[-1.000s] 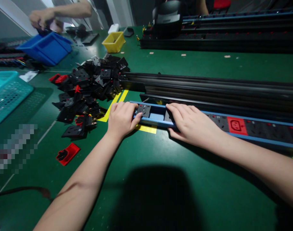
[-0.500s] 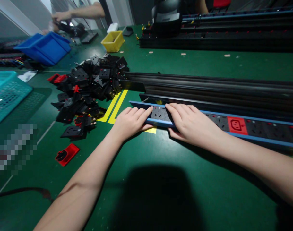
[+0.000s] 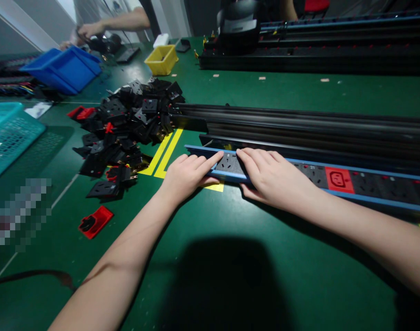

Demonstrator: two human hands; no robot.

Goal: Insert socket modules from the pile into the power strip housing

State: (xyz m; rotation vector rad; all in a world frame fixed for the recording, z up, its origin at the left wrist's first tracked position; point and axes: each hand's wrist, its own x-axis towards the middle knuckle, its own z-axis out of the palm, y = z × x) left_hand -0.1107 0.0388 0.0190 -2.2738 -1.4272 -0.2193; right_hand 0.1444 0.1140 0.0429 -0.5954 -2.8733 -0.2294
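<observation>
A long blue-edged power strip rail (image 3: 375,198) lies across the green table, filled with black socket modules and one red module (image 3: 339,179). My left hand (image 3: 187,174) lies flat over the rail's left end, its fingertips touching a black socket module (image 3: 229,162) seated in the rail. On the other side of that module my right hand (image 3: 275,177) rests on the rail, fingers pressing against the module. Neither hand is closed around anything.
A heap of loose black and red socket modules (image 3: 127,124) lies to the left, with a lone red module (image 3: 95,221) nearer me. Long black rails (image 3: 299,122) lie behind the strip. A teal basket (image 3: 9,135), blue bin (image 3: 63,69) and yellow bin (image 3: 161,59) stand around. Another person's hand (image 3: 90,30) works at far left.
My left hand has slid the black socket module rightward along the rail until it sits against my right hand's fingers. The gap in the rail has closed. The other person's hand left the blue bin.
</observation>
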